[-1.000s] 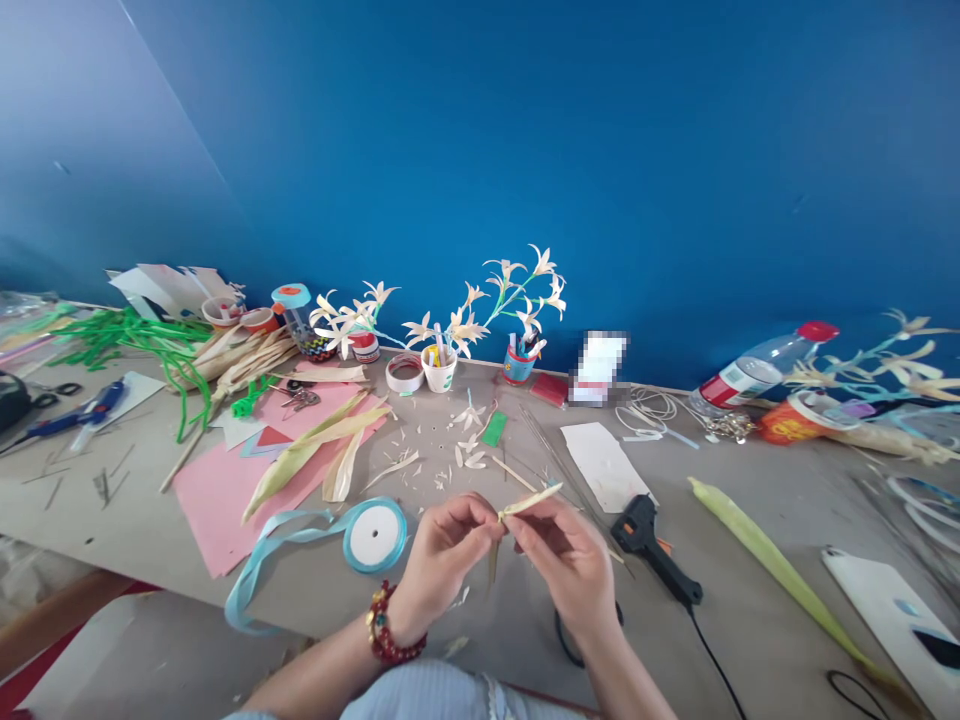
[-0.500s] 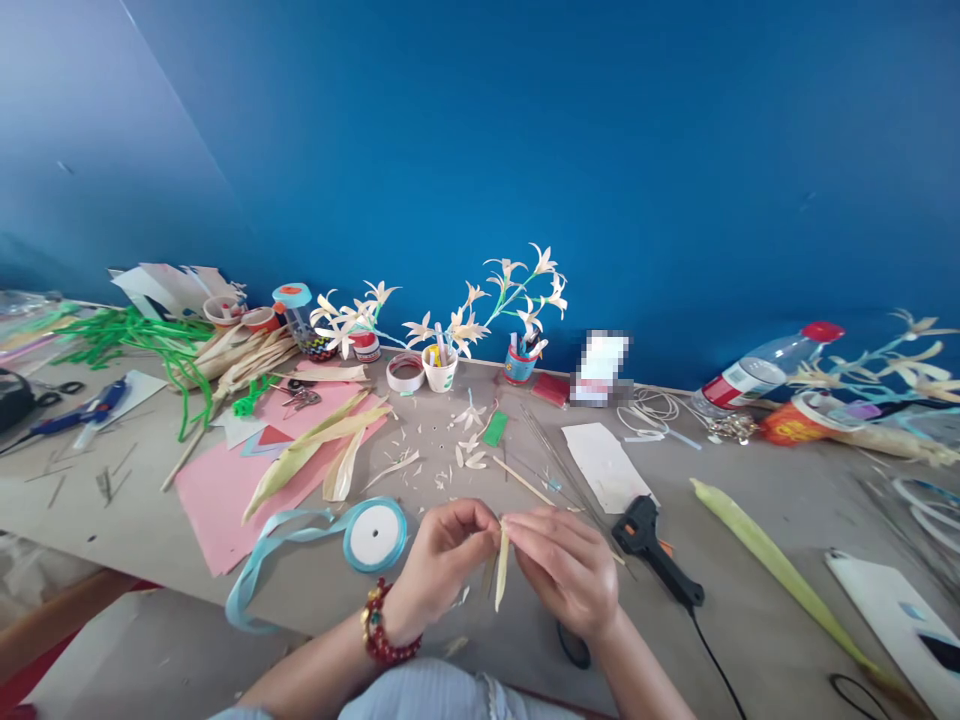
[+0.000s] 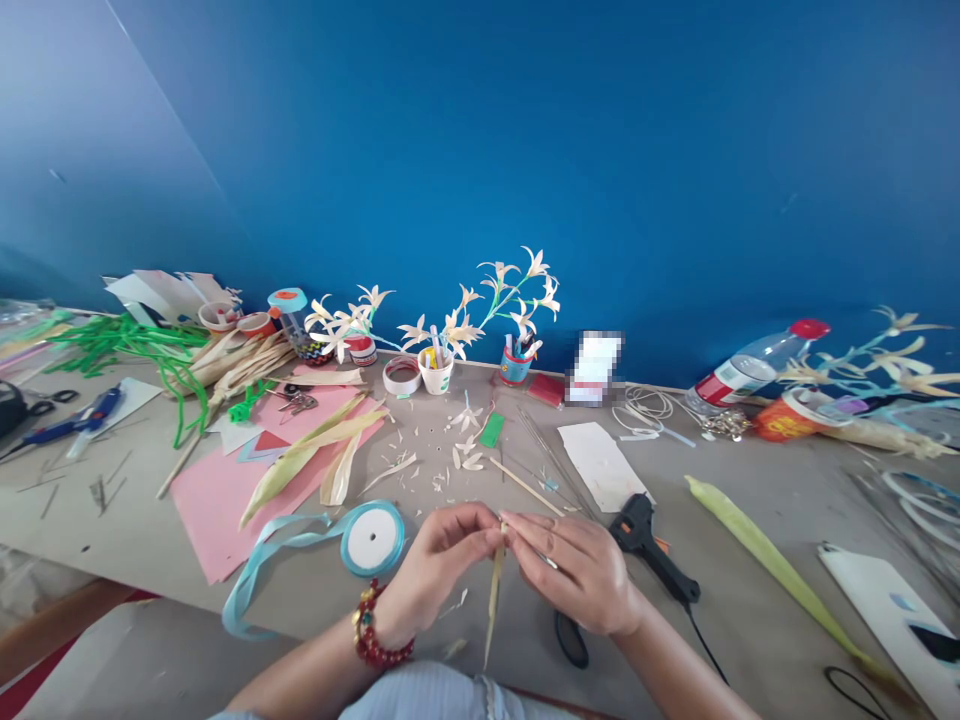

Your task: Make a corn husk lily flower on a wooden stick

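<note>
The left hand (image 3: 456, 548) and right hand (image 3: 581, 575) meet over a gray tabletop (image 3: 675, 465), pinching what looks like a pale husk strip (image 3: 493, 602) trailing toward the body, between ribbon spool (image 3: 373, 538) and black glue gun (image 3: 666, 567).

A red-capped plastic bottle (image 3: 738, 379) is beside an orange cup (image 3: 781, 422), near a coiled white cable (image 3: 646, 404).

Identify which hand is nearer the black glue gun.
Right. The right hand is just left of the glue gun; the left hand is farther left.
</note>
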The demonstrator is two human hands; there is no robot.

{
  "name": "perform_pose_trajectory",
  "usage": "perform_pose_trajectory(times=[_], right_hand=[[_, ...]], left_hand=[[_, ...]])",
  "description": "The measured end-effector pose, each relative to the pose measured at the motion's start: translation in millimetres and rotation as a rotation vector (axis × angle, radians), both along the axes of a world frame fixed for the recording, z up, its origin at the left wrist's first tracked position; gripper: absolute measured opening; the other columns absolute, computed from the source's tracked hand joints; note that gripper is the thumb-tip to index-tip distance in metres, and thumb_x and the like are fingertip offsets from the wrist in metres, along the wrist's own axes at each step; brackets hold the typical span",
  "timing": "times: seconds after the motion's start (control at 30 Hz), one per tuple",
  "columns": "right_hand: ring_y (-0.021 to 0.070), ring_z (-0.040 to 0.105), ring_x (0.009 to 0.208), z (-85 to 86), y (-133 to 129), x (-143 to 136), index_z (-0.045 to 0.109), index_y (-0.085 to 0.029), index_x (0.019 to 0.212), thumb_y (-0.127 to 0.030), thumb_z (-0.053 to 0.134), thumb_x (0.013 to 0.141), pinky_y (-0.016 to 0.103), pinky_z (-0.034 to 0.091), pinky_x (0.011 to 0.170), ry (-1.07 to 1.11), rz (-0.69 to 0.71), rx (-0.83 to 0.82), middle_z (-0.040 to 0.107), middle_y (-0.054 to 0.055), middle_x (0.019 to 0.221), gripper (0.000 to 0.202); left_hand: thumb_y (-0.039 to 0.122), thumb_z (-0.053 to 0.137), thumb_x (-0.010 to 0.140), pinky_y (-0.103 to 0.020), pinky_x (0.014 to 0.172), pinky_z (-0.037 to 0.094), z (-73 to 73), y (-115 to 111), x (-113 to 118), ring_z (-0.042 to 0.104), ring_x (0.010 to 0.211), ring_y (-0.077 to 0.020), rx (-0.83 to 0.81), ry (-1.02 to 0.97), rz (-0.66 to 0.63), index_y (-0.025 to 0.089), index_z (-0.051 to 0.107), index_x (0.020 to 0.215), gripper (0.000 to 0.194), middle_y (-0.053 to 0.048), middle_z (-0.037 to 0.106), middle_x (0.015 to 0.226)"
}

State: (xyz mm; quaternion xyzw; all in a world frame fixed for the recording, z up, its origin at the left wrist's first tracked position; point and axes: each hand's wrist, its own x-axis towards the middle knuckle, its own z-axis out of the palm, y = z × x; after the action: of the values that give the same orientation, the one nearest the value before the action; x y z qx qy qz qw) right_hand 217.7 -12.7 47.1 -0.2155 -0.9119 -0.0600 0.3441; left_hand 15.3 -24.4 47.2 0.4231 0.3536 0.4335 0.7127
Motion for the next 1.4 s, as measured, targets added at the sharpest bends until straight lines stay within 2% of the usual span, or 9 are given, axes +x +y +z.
perform_pose_trajectory(times=[0.1, 0.17, 0.23, 0.33, 0.4, 0.47, 0.7, 1.07, 1.4], right_hand=[[0.025, 0.074, 0.096, 4.1, 2.4, -2.0, 0.069, -0.019, 0.114, -0.008, 0.058, 0.089, 0.032, 0.064, 0.071, 0.054, 0.03, 0.001, 0.076, 0.014, 0.109, 0.03], [0.024, 0.074, 0.096, 4.9, 1.6, -5.3, 0.067, -0.02, 0.117, -0.009, 0.055, 0.089, 0.033, 0.063, 0.076, 0.169, 0.076, -0.099, 0.077, 0.013, 0.106, 0.032], [0.0228, 0.075, 0.093, 3.2, -2.6, -10.5, 0.068, -0.023, 0.115, -0.01, 0.053, 0.09, 0.034, 0.062, 0.078, 0.359, 0.036, -0.286, 0.078, 0.011, 0.103, 0.032], [0.0213, 0.074, 0.08, -4.1, -14.6, -20.4, 0.069, -0.023, 0.101, -0.015, 0.055, 0.09, 0.031, 0.06, 0.068, 0.632, -0.132, -0.632, 0.076, 0.009, 0.092, 0.019], [0.021, 0.071, 0.076, -10.5, -23.6, -27.4, 0.068, -0.021, 0.095, -0.021, 0.056, 0.091, 0.03, 0.059, 0.065, 0.687, -0.138, -0.813, 0.073, 0.009, 0.087, 0.013], [0.021, 0.069, 0.077, -16.3, -30.6, -34.0, 0.068, -0.02, 0.091, -0.023, 0.057, 0.091, 0.029, 0.057, 0.066, 0.678, -0.108, -0.888, 0.072, 0.008, 0.085, 0.011], [0.0174, 0.065, 0.065, -22.7, -34.3, -48.4, 0.065, -0.022, 0.078, -0.017, 0.062, 0.088, 0.025, 0.052, 0.061, 0.755, -0.163, -0.795, 0.069, 0.003, 0.071, 0.012], [0.0154, 0.064, 0.063, -26.3, -33.1, -54.9, 0.063, -0.023, 0.078, -0.008, 0.061, 0.086, 0.023, 0.05, 0.061, 0.786, -0.165, -0.724, 0.069, 0.0, 0.071, 0.017], [0.0142, 0.066, 0.062, -29.8, -31.3, -59.2, 0.063, -0.023, 0.081, -0.005, 0.058, 0.085, 0.021, 0.051, 0.059, 0.763, -0.215, -0.606, 0.071, 0.0, 0.073, 0.019]], left_hand=[[0.039, 0.075, 0.077, -0.024, 0.069, 0.039, -0.5, 0.4, 1.8, 0.048, 0.07, -0.0128, -0.006, -0.005, 0.001, 0.014, 0.063, 0.071, 0.028, -0.001, 0.057, 0.071], [0.038, 0.075, 0.078, -0.023, 0.068, 0.039, 0.0, 0.0, 1.5, 0.048, 0.068, -0.0121, 0.001, -0.013, -0.007, 0.014, 0.063, 0.072, 0.028, -0.001, 0.056, 0.07], [0.038, 0.073, 0.08, -0.024, 0.067, 0.038, 1.6, -0.6, -0.3, 0.048, 0.069, -0.0126, 0.045, -0.003, -0.006, 0.014, 0.064, 0.074, 0.026, -0.002, 0.057, 0.073], [0.035, 0.07, 0.084, -0.025, 0.068, 0.039, 4.6, -0.6, -4.3, 0.051, 0.073, -0.0144, 0.172, 0.059, 0.028, 0.014, 0.067, 0.077, 0.022, -0.005, 0.059, 0.079], [0.032, 0.069, 0.084, -0.026, 0.07, 0.041, 5.6, -0.1, -6.0, 0.053, 0.075, -0.0152, 0.238, 0.081, 0.06, 0.015, 0.068, 0.078, 0.019, -0.006, 0.06, 0.081], [0.03, 0.069, 0.084, -0.026, 0.071, 0.042, 4.6, 0.2, -6.0, 0.053, 0.075, -0.0153, 0.274, 0.073, 0.086, 0.015, 0.069, 0.078, 0.016, -0.005, 0.06, 0.08], [0.025, 0.069, 0.085, -0.028, 0.074, 0.044, -7.5, -0.1, 0.5, 0.055, 0.078, -0.0156, 0.342, -0.006, 0.14, 0.017, 0.07, 0.08, 0.009, -0.005, 0.061, 0.081], [0.023, 0.066, 0.086, -0.029, 0.075, 0.044, -14.4, -1.5, 5.7, 0.055, 0.08, -0.0164, 0.413, 0.06, 0.209, 0.017, 0.065, 0.078, 0.01, -0.004, 0.059, 0.082], [0.015, 0.063, 0.087, -0.03, 0.075, 0.048, -19.9, -2.0, 11.4, 0.06, 0.082, -0.0173, 0.651, 0.209, 0.319, 0.018, 0.063, 0.083, 0.005, -0.005, 0.063, 0.083]])
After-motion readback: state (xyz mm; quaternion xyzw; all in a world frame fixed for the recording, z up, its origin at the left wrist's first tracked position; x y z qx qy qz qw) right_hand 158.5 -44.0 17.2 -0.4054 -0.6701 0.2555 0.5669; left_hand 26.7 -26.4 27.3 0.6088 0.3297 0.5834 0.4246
